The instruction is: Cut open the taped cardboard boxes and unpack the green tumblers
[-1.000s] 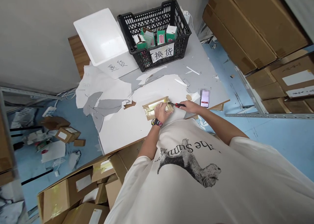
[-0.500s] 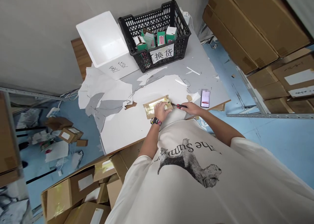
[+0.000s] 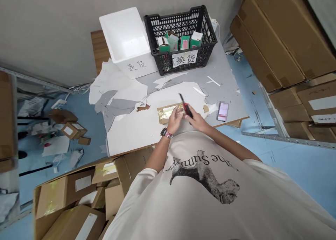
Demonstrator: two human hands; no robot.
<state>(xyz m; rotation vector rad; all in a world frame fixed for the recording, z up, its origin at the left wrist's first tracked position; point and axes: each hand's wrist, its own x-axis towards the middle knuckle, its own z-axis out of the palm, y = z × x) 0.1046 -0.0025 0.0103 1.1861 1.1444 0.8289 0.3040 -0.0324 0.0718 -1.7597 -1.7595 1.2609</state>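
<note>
A small flat cardboard box (image 3: 163,116) wrapped in shiny clear tape lies on the table in front of me. My left hand (image 3: 175,119), with a watch at the wrist, is closed at the right end of this box, its fingertips bent on the taped edge. In my right hand (image 3: 196,121) is a utility knife (image 3: 188,110) with a red and black handle. Its dark blade points up and away to the left, clear of the box. The two hands are close together, and they hide the box's right end.
Behind stand a white foam box (image 3: 126,40) and a black crate (image 3: 181,26) of small green-and-white boxes. A phone (image 3: 223,111) lies right, torn paper (image 3: 118,86) left. Cardboard boxes (image 3: 76,191) fill a large carton below the front edge; more boxes (image 3: 283,33) are stacked at right.
The knife has come away from the box's right end and now points upward. My right hand has moved left, close to my left hand, which has shifted to the box's end. The camera view has shifted.
</note>
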